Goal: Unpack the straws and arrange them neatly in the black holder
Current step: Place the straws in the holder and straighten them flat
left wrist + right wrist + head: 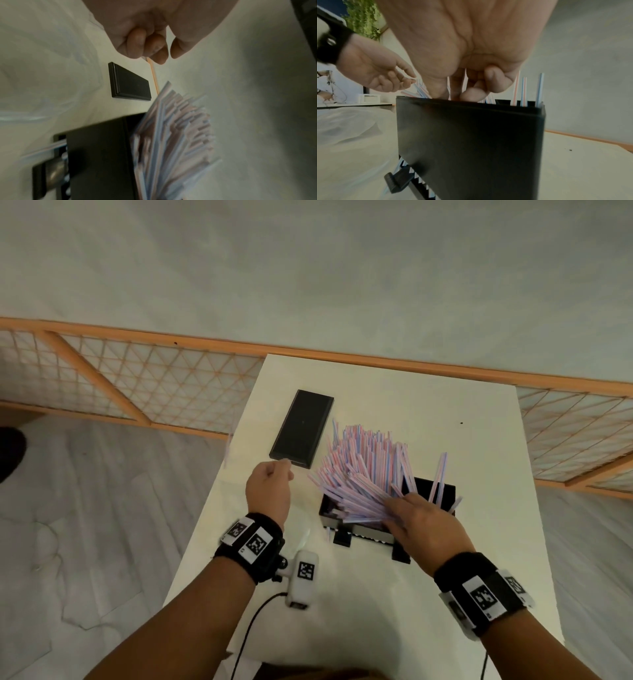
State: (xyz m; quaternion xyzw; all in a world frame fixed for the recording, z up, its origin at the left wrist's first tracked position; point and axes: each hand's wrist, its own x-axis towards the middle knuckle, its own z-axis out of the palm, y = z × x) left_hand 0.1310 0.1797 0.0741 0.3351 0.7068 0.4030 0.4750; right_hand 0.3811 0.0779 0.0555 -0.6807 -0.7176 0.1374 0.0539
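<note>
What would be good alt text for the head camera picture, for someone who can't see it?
Seen from above, a person's right hand grips a fanned bundle of pink and blue striped straws standing in a black holder on a white table. The left hand, fingers curled, hovers near a flat black lid lying beside the holder.

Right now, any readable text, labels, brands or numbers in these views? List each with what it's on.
No readable words, brands or numbers in any view.
Wristbands: square black-and-white coded markers only, no letters.
White device on the table: the same kind of marker, no text.
Black holder, flat black lid and straws: unmarked.
</note>
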